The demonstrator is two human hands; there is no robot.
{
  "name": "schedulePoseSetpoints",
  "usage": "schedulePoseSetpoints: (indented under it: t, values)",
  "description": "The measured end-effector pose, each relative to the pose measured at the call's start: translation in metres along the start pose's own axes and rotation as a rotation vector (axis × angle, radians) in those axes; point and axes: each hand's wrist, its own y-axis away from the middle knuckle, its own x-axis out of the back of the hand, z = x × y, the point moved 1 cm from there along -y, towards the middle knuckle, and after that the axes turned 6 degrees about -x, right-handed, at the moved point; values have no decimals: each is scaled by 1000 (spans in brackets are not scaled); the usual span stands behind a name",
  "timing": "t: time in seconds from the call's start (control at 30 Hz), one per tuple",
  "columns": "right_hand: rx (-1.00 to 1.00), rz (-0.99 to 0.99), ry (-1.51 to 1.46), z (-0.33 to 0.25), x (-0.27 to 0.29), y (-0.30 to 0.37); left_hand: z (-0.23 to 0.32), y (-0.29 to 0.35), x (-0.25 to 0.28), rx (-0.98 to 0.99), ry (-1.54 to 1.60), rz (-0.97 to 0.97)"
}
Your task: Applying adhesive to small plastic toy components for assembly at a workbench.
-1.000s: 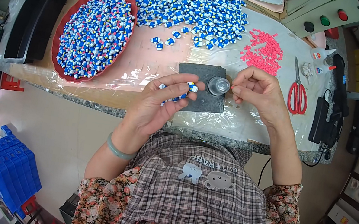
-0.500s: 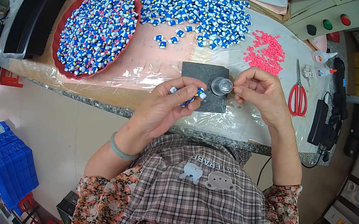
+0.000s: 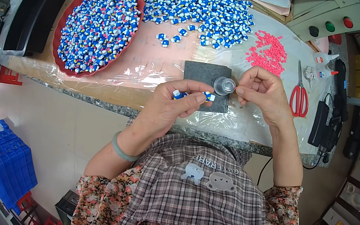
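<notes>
My left hand (image 3: 169, 106) pinches a small blue-and-white figurine piece (image 3: 209, 97) with a bit of yellow, between thumb and forefinger. A second blue-and-white piece (image 3: 178, 95) is tucked in its curled fingers. My right hand (image 3: 261, 96) has thumb and forefinger pressed together on a tiny pink piece (image 3: 236, 88), mostly covered by the fingertips. Between the hands, a small clear domed pot (image 3: 224, 86) stands on a dark grey square pad (image 3: 199, 71). The right fingertips are close beside the pot; whether they touch it I cannot tell.
A red scalloped tray (image 3: 133, 41) heaped with blue-and-white pieces stands at left. More loose pieces (image 3: 197, 2) spread at the back, beside pink bits (image 3: 267, 53). Red-handled scissors (image 3: 300, 98), glue bottles (image 3: 324, 60) and a button panel (image 3: 329, 26) are at right.
My left hand has moved slightly right, and the piece at its fingertips has come nearer the pot and turned. My right hand stays almost in place beside the pot.
</notes>
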Motion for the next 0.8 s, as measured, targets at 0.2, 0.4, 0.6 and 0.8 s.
schedulePoseSetpoints:
  t: [0.2, 0.4, 0.6, 0.8]
  values:
    - [0, 10, 19, 0, -1, -1, 1, 1, -5, -5, -64, 15]
    - [11, 30, 34, 0, -2, 0, -1, -1, -6, -13, -70, -4]
    - [36, -5, -162, -5, -13, 13, -2, -3, -17, -81, -258, 10]
    - [60, 16, -183, -3, -29, 20, -6, -4, -21, -216, -375, 41]
